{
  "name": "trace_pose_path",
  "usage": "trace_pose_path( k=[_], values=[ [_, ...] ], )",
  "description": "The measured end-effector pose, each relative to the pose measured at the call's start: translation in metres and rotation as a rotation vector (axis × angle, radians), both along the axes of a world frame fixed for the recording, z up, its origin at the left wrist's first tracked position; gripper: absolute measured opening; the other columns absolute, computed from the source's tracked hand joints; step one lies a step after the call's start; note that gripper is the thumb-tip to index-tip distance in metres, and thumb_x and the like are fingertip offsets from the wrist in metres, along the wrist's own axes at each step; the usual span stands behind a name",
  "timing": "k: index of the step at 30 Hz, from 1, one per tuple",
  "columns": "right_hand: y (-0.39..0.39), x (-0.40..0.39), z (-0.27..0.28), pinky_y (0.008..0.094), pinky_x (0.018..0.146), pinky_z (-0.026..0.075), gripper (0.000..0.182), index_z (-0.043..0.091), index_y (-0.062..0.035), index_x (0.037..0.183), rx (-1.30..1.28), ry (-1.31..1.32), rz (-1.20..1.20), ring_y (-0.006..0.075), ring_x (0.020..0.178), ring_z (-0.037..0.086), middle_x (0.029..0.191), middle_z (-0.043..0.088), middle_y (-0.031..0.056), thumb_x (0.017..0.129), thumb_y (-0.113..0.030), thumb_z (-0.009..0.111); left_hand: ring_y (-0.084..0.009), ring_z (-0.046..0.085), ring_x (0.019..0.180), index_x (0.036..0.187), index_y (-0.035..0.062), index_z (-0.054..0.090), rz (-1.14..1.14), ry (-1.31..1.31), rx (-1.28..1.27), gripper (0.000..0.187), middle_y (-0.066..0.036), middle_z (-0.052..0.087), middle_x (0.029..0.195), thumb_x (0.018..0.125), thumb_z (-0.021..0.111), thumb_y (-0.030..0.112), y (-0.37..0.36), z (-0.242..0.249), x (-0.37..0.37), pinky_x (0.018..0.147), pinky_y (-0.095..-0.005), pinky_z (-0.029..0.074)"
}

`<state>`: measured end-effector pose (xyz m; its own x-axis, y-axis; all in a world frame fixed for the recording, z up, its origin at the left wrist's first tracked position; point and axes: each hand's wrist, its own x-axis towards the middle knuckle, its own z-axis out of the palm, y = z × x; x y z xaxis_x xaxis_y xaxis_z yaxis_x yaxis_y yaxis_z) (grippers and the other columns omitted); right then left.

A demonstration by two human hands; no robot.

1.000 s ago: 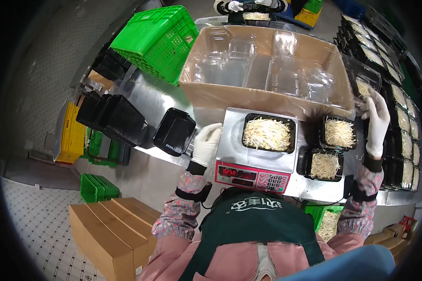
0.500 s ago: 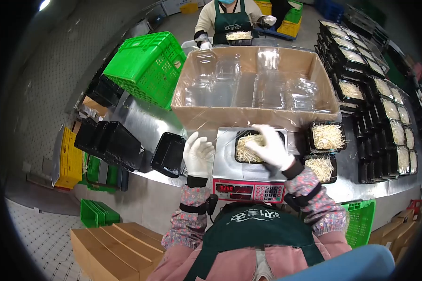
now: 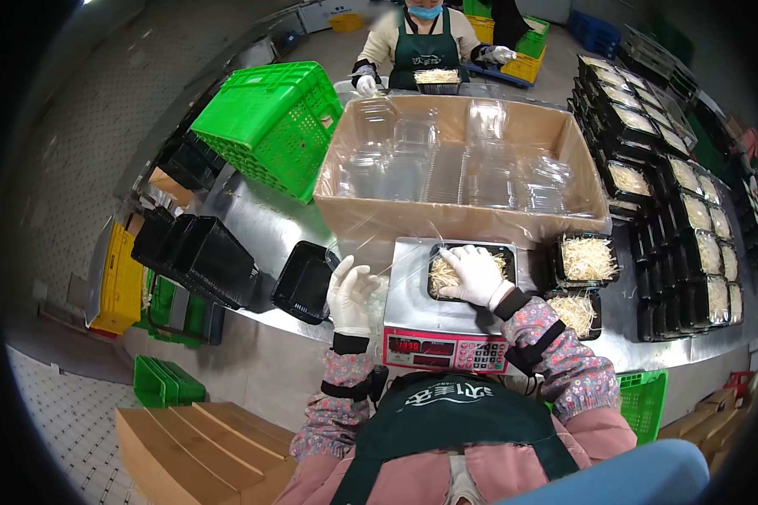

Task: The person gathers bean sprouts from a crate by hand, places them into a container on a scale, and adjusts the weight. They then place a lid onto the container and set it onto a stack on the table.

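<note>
Right hand (image 3: 478, 278): I see it palm down on the sprouts (image 3: 440, 276); half a second ago it looked raised and blurred over them.
Right fingers: slightly spread, touching the sprouts, pinching nothing I can make out.
Left hand (image 3: 351, 295): upright just left of the scale (image 3: 408, 307), much as half a second ago; a second ago it was beside the scale's left edge, palm lower.
Left fingers: loosely curled, a little apart. Clear plastic (image 3: 378, 295) shows beside them; whether they grip it, I cannot tell.
Tray (image 3: 510, 273): on the scale plate, holding the sprouts, partly hidden from me by the right hand.
Display (image 3: 405, 346): red digits have changed from the earlier reading; too small for me to read surely.
Side tray (image 3: 302, 282): black, just beside the left hand.
Filled trays (image 3: 587, 258): two, right of the scale, one nearer me.
Box (image 3: 446, 220): beyond the scale, with clear lids (image 3: 488, 172) in it.
Crate (image 3: 265, 126): green, left of the box.
Stacks (image 3: 701, 219): more sprout trays, far right.
Co-worker (image 3: 421, 50): beyond the box, behind another sprout tray (image 3: 437, 82); a second ago only the arms and part of the torso showed.
</note>
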<state>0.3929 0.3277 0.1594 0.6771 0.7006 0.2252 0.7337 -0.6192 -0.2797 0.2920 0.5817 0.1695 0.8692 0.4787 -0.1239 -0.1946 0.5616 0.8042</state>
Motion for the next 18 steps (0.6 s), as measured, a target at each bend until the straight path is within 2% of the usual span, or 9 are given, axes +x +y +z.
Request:
trace_pose_path(
  k=[3,5,7,9,10,12,15,17,18],
  values=[
    [-0.004,-0.001,0.014,0.0429,0.099,0.039,0.073,0.053,-0.0043,0.133,0.036,0.119,-0.009,0.0313,0.111,0.053,0.116,0.059,0.0153,0.075,-0.044,0.073,-0.0253,0.067,0.085,0.125,0.0066,0.054,0.004,-0.023,-0.058,0.032,-0.011,0.067,0.099,0.095,0.058,0.014,0.003,-0.007,-0.002,0.078,-0.0413,0.057],
    [-0.004,0.0,0.02,0.0438,0.098,0.04,0.068,0.052,-0.0046,0.133,0.066,-0.014,0.019,0.032,0.112,0.052,0.115,0.059,0.0158,0.078,-0.041,0.072,-0.0267,0.066,0.087,0.126,0.0082,0.054,0.011,-0.061,-0.201,0.031,-0.009,0.068,0.1,0.097,0.056,0.021,-0.002,-0.022,0.004,0.083,-0.0447,0.055],
    [0.004,-0.008,0.029,0.0431,0.096,0.041,0.059,0.054,-0.0054,0.131,0.155,-0.051,0.017,0.0319,0.11,0.054,0.114,0.061,0.0153,0.082,-0.033,0.07,-0.0314,0.063,0.107,0.117,0.0083,0.059,-0.006,-0.051,-0.431,0.026,-0.012,0.067,0.112,0.098,0.053,0.024,-0.015,-0.041,0.015,0.095,-0.0503,0.05],
    [0.011,-0.018,0.035,0.0416,0.095,0.043,0.049,0.059,-0.0059,0.126,0.455,-0.023,-0.041,0.0313,0.105,0.057,0.111,0.063,0.014,0.083,-0.025,0.07,-0.033,0.057,0.119,0.112,0.0077,0.058,-0.045,-0.041,-0.605,0.025,-0.013,0.064,0.12,0.098,0.05,0.027,-0.036,-0.068,0.022,0.103,-0.0533,0.043],
    [0.013,-0.024,0.042,0.0395,0.092,0.046,0.04,0.062,-0.0057,0.121,0.535,-0.033,-0.056,0.0305,0.101,0.06,0.108,0.065,0.0134,0.083,-0.017,0.07,-0.0336,0.053,0.124,0.108,0.0077,0.057,-0.055,-0.03,-0.61,0.024,-0.014,0.061,0.126,0.098,0.049,0.028,-0.046,-0.084,0.024,0.105,-0.0543,0.041],
    [0.009,-0.026,0.038,0.039,0.092,0.047,0.039,0.063,-0.0053,0.12,0.595,0.028,-0.056,0.0305,0.101,0.06,0.107,0.066,0.0136,0.083,-0.015,0.07,-0.0341,0.046,0.132,0.1,0.0083,0.055,-0.019,0.091,-0.575,0.022,-0.015,0.054,0.137,0.098,0.047,0.028,-0.064,-0.09,0.028,0.108,-0.0559,0.037],
    [-0.006,-0.025,0.037,0.037,0.091,0.048,0.035,0.064,-0.005,0.119,0.696,0.144,-0.098,0.0294,0.103,0.061,0.107,0.066,0.0138,0.084,-0.011,0.068,-0.0346,0.049,0.129,0.099,0.0081,0.057,-0.024,0.057,-0.599,0.023,-0.014,0.054,0.138,0.097,0.048,0.029,-0.052,-0.114,0.037,0.107,-0.0546,0.038],
    [-0.022,-0.025,0.037,0.0361,0.091,0.048,0.032,0.066,-0.0046,0.116,0.736,0.154,-0.155,0.0281,0.101,0.063,0.106,0.067,0.0139,0.085,-0.01,0.068,-0.0257,0.051,0.127,0.1,0.0096,0.064,0.068,-0.039,-0.505,0.025,-0.011,0.059,0.132,0.094,0.052,0.031,-0.027,-0.134,0.05,0.107,-0.0477,0.039],
    [-0.031,-0.024,0.036,0.0345,0.091,0.048,0.03,0.067,-0.0038,0.114,0.732,0.137,-0.174,0.0265,0.099,0.064,0.105,0.068,0.014,0.084,-0.008,0.068,-0.0221,0.049,0.129,0.105,0.0103,0.065,0.132,0.037,-0.392,0.027,-0.009,0.061,0.131,0.093,0.052,0.031,-0.013,-0.111,0.052,0.108,-0.0437,0.037]
  ],
)
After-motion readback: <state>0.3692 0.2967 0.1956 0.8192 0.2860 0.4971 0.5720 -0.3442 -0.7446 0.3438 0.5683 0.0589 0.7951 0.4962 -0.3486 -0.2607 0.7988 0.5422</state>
